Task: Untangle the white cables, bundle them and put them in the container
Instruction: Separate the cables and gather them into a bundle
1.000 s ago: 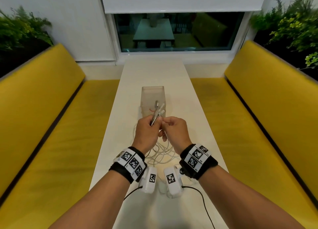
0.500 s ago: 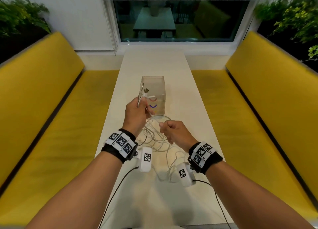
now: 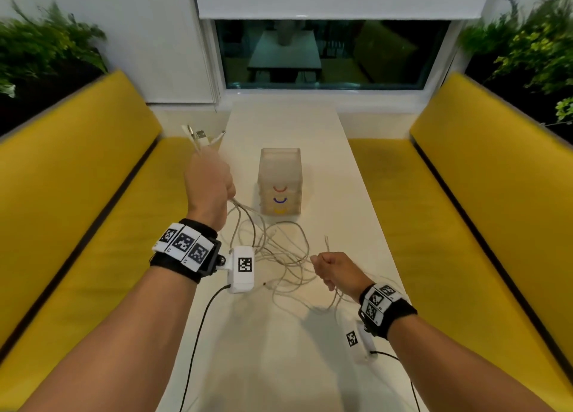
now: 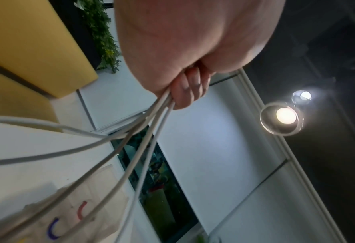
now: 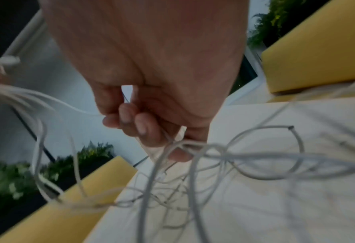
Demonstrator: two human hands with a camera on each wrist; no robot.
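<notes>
We see the left hand (image 3: pixel 208 184) raised over the left edge of the table (image 3: pixel 328 176), its fingers (image 4: pixel 185 92) curled tight round a bunch of the white cables (image 3: pixel 279 256). The plug ends (image 3: pixel 200 137) stick up and away past the fist, out over the gap between the table and the left bench (image 3: pixel 93 194). Below the fist the cords fan out and drop toward the tabletop.

The right hand (image 3: pixel 336 270) sits lower and nearer to us, over the right half of the table, fingers (image 5: pixel 139 125) closed on a few strands where they loop together. One loose cable end (image 3: pixel 326 241) stands up just beyond its knuckles. Between the two hands the cables hang and lie in slack, crossing loops, and more loops trail toward us under the right wrist, close to the table's right edge.

The container (image 3: pixel 280 182), a translucent box with red, blue and yellow curved marks on its near face, stands on the table beyond the right hand and just to the right of the left hand, apart from both. The nearest loops lie close to its base. Beyond it the tabletop runs bare to the window (image 3: pixel 328 55), and the right bench (image 3: pixel 483 194) flanks the table's right edge.
</notes>
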